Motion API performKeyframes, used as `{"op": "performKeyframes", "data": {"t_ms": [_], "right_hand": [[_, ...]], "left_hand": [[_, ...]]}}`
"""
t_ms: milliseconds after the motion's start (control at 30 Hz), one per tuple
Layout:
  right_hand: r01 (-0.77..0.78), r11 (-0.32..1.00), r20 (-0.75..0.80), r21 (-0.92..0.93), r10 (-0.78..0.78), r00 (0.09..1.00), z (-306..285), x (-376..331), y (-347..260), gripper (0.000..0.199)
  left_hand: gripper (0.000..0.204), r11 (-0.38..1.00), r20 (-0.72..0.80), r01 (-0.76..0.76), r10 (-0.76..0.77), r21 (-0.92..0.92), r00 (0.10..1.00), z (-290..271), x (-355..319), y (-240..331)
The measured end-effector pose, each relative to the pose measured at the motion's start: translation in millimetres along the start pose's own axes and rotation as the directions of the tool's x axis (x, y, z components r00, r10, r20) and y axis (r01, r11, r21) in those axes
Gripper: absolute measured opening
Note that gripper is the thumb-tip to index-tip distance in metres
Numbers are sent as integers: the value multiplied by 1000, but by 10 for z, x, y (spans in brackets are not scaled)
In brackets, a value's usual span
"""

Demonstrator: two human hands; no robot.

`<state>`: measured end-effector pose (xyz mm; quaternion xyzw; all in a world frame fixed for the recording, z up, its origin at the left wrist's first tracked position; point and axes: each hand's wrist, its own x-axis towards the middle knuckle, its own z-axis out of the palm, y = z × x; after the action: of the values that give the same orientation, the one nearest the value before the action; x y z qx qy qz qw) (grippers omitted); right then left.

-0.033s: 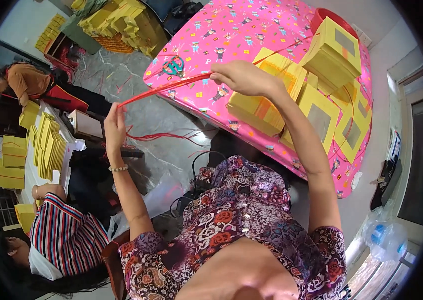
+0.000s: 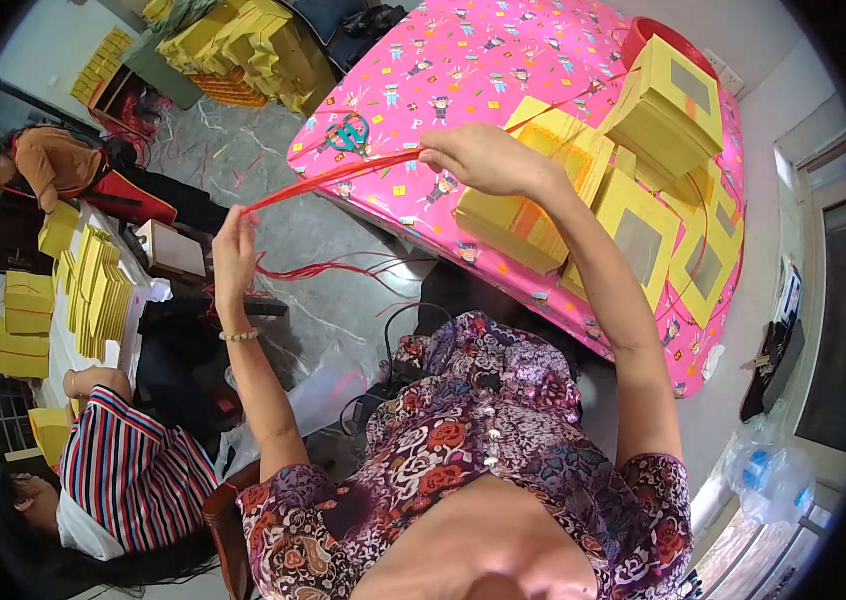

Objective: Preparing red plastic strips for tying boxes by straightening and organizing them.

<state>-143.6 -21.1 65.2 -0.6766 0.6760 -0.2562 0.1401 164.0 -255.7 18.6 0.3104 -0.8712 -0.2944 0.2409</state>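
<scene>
A bundle of thin red cords (image 2: pixel 338 177) stretches between my two raised hands. My left hand (image 2: pixel 234 250) pinches its left end, and the loose tails hang below and curl off to the right. At the other end, my right hand (image 2: pixel 488 160) is closed around the bundle above the edge of the pink-covered table (image 2: pixel 463 65). Green-handled scissors (image 2: pixel 348 133) lie on the cover just beyond the cords. Right of my right hand are stacks of yellow cardboard pieces (image 2: pixel 513 225) and a yellow box with a grey window (image 2: pixel 668 105).
A red basin (image 2: pixel 643 35) stands at the far right of the table. On the left, two people sit at a white table (image 2: pixel 83 225) holding yellow card stacks (image 2: pixel 98 290). More yellow bundles (image 2: pixel 248 50) are piled at the back. A clear plastic bag (image 2: pixel 323 395) lies near my left arm.
Hardly anything differs. My left hand has shifted very slightly to the right, and the cords between my hands remain stretched.
</scene>
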Motion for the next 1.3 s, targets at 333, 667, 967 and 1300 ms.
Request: {"op": "performKeyframes", "data": {"t_ms": [333,667,967,1300], "right_hand": [[23,967,-83,-253,-45,996,320,79,-318,16],[98,979,-240,-178,-140,961,218,-18,-268,15],[-51,991,-683,120,120,721,209,-22,-215,15],[247,751,-699,613,370,612,509,180,-465,21]], "left_hand": [[58,795,188,-600,578,90,794,539,132,1129],[21,892,254,-450,444,-37,859,877,204,1340],[22,848,73,-58,114,-527,991,1175,269,1423],[26,680,-121,-231,205,-696,971,1454,239,1759]]}}
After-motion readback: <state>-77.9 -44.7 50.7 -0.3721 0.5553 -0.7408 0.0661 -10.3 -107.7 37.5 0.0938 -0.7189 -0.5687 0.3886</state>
